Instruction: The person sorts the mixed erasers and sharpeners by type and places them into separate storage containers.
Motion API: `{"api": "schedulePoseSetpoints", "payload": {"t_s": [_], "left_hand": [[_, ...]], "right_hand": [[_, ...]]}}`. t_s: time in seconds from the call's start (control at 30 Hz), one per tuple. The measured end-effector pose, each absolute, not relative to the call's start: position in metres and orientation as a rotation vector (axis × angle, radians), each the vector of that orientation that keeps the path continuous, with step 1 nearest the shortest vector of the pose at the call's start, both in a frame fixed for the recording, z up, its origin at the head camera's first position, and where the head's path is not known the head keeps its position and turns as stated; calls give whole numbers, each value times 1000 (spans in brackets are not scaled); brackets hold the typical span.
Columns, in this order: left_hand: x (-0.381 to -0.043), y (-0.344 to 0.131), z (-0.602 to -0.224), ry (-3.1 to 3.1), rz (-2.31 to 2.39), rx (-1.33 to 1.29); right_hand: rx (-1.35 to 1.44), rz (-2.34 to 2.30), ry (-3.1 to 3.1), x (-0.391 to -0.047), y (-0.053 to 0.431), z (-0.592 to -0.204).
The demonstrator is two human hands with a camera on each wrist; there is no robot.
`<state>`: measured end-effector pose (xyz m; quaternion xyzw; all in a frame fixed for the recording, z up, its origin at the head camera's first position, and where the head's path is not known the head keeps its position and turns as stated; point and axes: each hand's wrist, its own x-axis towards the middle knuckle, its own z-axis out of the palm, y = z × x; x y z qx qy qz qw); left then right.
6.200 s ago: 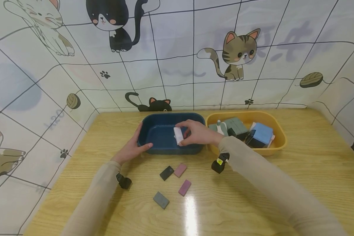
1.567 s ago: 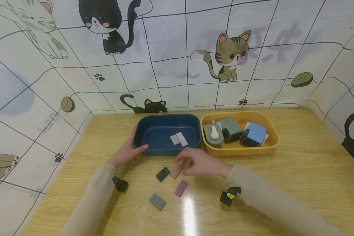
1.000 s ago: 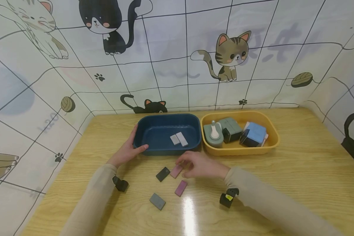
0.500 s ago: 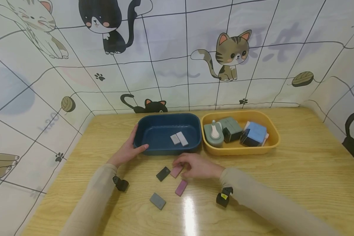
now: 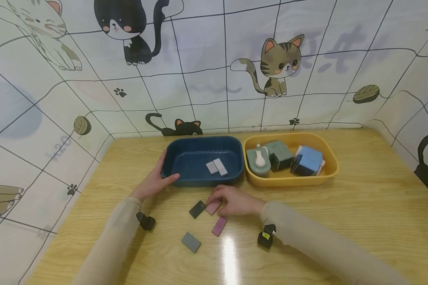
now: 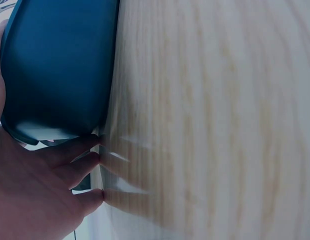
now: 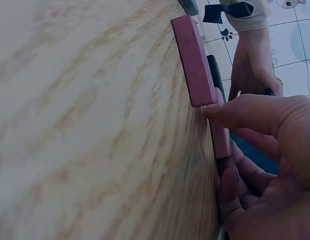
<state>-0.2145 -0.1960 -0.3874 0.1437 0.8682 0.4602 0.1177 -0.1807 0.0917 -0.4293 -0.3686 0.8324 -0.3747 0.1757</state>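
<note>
My right hand [image 5: 235, 201] has its thumb and fingertips on opposite sides of a light pink block [image 5: 213, 207] that lies flat on the table, partly covered by the fingers. Right beside the thumb lies a darker pink block [image 5: 219, 226], which stands out large in the right wrist view. A black block [image 5: 197, 209] sits just left of the fingertips, and a grey block [image 5: 191, 242] lies nearer me. My left hand [image 5: 155, 182] rests against the left end of the dark blue bin [image 5: 199, 183], fingers straight along its outside. Two whitish blocks [image 5: 220, 167] lie inside this bin.
A yellow bin [image 5: 292, 181] stands against the blue bin's right side. It holds a grey-green bottle with a white top [image 5: 259, 162], a green box [image 5: 279, 152] and a blue packet [image 5: 308, 160]. A cloth printed with cats [image 5: 210, 95] hangs behind the wooden table.
Earlier, my right hand held a white block over the blue bin; two whitish blocks now lie there. That hand has come down to the light pink block and closed its fingertips. The left stays put.
</note>
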Motion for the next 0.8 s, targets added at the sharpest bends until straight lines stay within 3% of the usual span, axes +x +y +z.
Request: {"api": "schedulePoseSetpoints", "payload": {"t_s": [0.8], "left_hand": [[-213, -194, -386, 2558, 1327, 418]], "right_hand": [[-1023, -1123, 2345, -177, 94, -429]]}}
